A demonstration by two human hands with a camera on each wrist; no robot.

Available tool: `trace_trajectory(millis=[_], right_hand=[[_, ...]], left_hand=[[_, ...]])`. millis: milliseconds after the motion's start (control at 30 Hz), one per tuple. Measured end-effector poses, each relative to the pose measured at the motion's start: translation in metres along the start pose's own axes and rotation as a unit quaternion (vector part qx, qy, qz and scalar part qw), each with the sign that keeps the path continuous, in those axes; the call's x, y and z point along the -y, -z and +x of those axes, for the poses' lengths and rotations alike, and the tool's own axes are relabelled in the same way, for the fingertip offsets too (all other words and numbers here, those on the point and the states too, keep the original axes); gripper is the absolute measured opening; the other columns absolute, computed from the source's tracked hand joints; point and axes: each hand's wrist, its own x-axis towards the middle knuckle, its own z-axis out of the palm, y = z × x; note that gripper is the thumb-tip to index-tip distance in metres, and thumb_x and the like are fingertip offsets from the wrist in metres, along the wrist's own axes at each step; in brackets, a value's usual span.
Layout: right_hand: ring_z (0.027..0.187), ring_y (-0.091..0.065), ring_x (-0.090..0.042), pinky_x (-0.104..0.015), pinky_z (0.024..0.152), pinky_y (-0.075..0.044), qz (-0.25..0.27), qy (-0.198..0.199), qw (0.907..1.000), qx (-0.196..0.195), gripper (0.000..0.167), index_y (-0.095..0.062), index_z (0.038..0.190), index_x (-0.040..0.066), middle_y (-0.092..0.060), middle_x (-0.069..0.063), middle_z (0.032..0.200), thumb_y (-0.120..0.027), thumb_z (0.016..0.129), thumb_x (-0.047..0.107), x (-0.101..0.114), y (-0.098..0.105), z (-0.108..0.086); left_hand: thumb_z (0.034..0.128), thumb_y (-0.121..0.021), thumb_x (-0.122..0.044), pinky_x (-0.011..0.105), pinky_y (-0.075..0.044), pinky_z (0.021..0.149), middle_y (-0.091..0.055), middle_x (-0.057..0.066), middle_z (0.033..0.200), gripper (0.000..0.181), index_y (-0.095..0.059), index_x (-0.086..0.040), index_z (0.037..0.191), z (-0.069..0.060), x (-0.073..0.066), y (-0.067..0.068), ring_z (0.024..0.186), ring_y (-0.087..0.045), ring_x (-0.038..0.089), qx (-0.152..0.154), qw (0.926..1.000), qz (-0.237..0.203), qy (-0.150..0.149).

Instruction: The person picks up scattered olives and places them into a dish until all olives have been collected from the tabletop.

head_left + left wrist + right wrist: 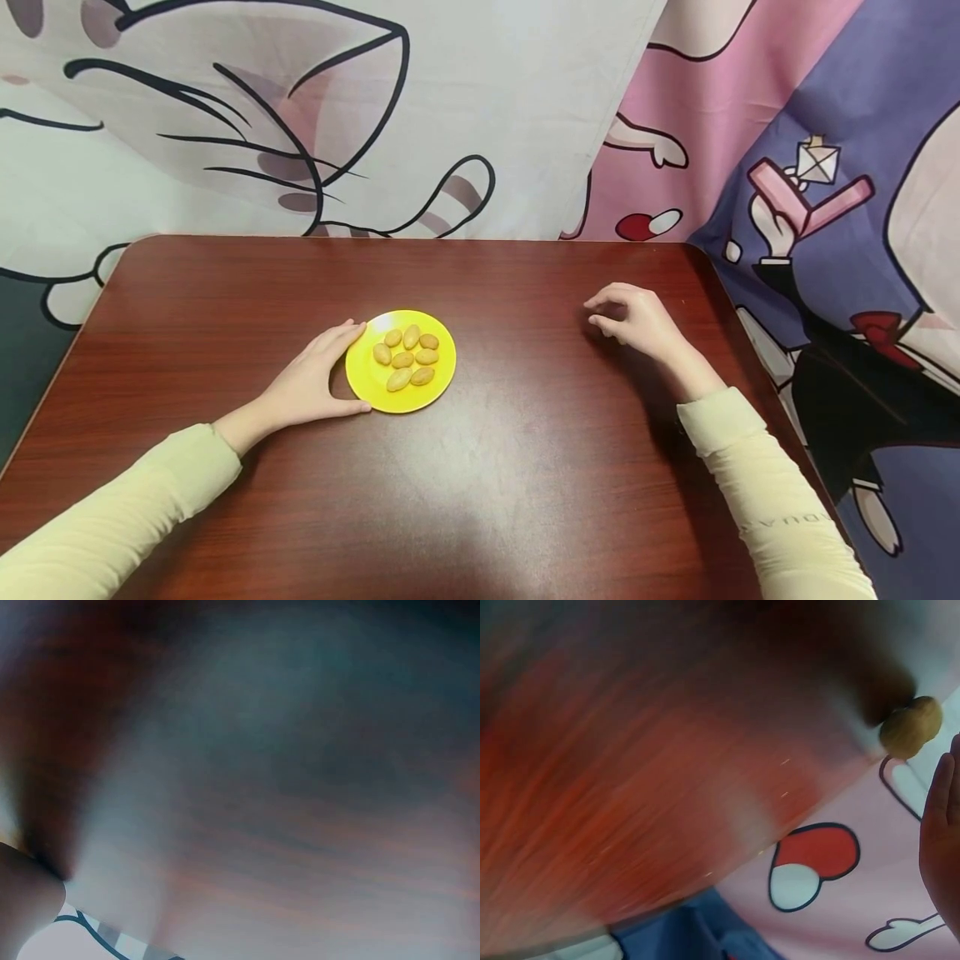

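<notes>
A round yellow plate (442,392) lies left of the table's middle in the head view. Several small, oval, brownish-yellow fruits (402,360) are spread over it; their exact kind is unclear. My left hand (311,379) grips the plate's left side, thumb on the near rim and fingers on the far rim. Well to the right, my right hand (637,321) is low over the table, fingers bent and thumb apart from them, holding nothing visible. The right wrist view has a brown rounded lump (911,727) beside part of the right hand (941,847); I cannot tell what the lump is.
A dark reddish-brown wooden table (487,483) with rounded corners lies beneath both hands. Printed cartoon cloth hangs behind it (487,108) and along its right side. The left wrist view is mostly blurred tabletop.
</notes>
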Motion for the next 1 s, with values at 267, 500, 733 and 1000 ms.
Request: trace_trajectory(millis=[267, 500, 733, 1000], right_hand=[[0.075, -0.072, -0.019, -0.005, 0.071, -0.053, -0.024, 0.004, 0.9995, -0.019, 0.021, -0.079, 0.105, 0.0, -0.077, -0.013, 0.098, -0.083, 0.085, -0.006, -0.011, 0.01, -0.015], [0.087, -0.073, -0.019, -0.002, 0.08, -0.051, -0.041, -0.003, 0.9987, -0.028, 0.021, -0.081, 0.102, 0.004, -0.079, -0.01, 0.096, -0.086, 0.083, -0.004, -0.021, 0.015, -0.027], [0.085, -0.072, -0.019, -0.006, 0.078, -0.053, -0.034, -0.018, 0.9989, -0.028, 0.02, -0.082, 0.101, 0.007, -0.079, -0.007, 0.095, -0.09, 0.083, 0.003, -0.027, 0.017, -0.034], [0.086, -0.071, -0.01, -0.002, 0.08, -0.049, -0.041, -0.02, 0.9986, -0.027, 0.023, -0.081, 0.102, 0.006, -0.079, -0.008, 0.096, -0.092, 0.081, 0.004, -0.033, 0.017, -0.039]], left_hand=[[0.0755, -0.094, -0.044, 0.072, -0.032, 0.122, -0.028, 0.022, 0.173, 0.117, -0.031, -0.006, 0.166, 0.0, -0.001, 0.001, 0.159, -0.027, 0.046, 0.005, 1.0, -0.001, 0.007], [0.0759, -0.094, -0.045, 0.072, -0.033, 0.121, -0.029, 0.022, 0.173, 0.116, -0.031, -0.006, 0.166, -0.001, -0.002, 0.001, 0.159, -0.027, 0.046, 0.002, 1.0, 0.0, 0.004], [0.0763, -0.093, -0.046, 0.073, -0.033, 0.121, -0.029, 0.023, 0.172, 0.116, -0.032, -0.005, 0.166, -0.001, -0.002, 0.002, 0.158, -0.028, 0.047, -0.001, 1.0, -0.001, 0.002], [0.075, -0.095, -0.042, 0.071, -0.031, 0.123, -0.028, 0.021, 0.174, 0.117, -0.03, -0.006, 0.166, 0.0, -0.002, 0.001, 0.16, -0.025, 0.045, 0.007, 0.9999, -0.004, 0.011]])
